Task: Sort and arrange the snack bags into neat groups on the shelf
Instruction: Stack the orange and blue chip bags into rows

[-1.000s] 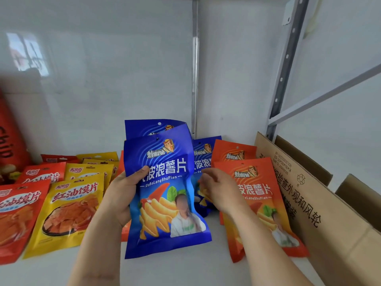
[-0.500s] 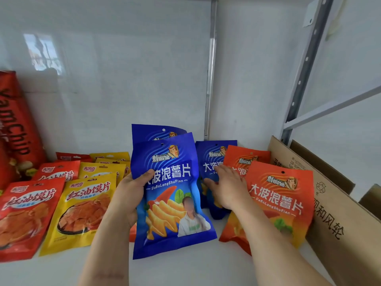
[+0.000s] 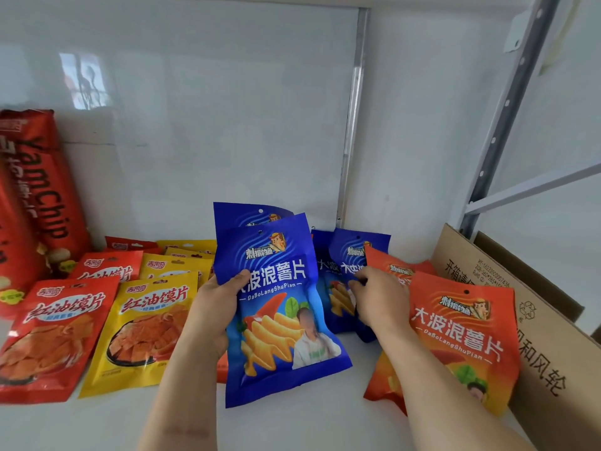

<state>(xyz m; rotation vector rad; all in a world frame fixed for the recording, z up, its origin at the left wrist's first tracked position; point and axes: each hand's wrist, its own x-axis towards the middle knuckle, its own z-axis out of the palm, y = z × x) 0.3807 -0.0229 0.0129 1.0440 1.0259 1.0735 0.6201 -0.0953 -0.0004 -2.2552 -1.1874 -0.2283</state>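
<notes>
A: Left hand (image 3: 211, 307)?
B: Grips front blue snack bag (image 3: 279, 307) by its left edge, thumb across the face; bag upright, lower edge on the white shelf (image 3: 309, 428). Second blue bag just behind.
A: Right hand (image 3: 379, 299)?
B: Fingers curled onto blue bags at back (image 3: 338, 288); pinch or mere touch, cannot tell.
A: Neighbours?
B: Orange bags (image 3: 461, 336) right, beside a cardboard box (image 3: 546, 336); yellow bags (image 3: 146, 327) and red bags (image 3: 55, 333) left.

A stockroom: metal shelf upright (image 3: 507, 105), cardboard box (image 3: 549, 336), rows of snack bags (image 3: 156, 323).
</notes>
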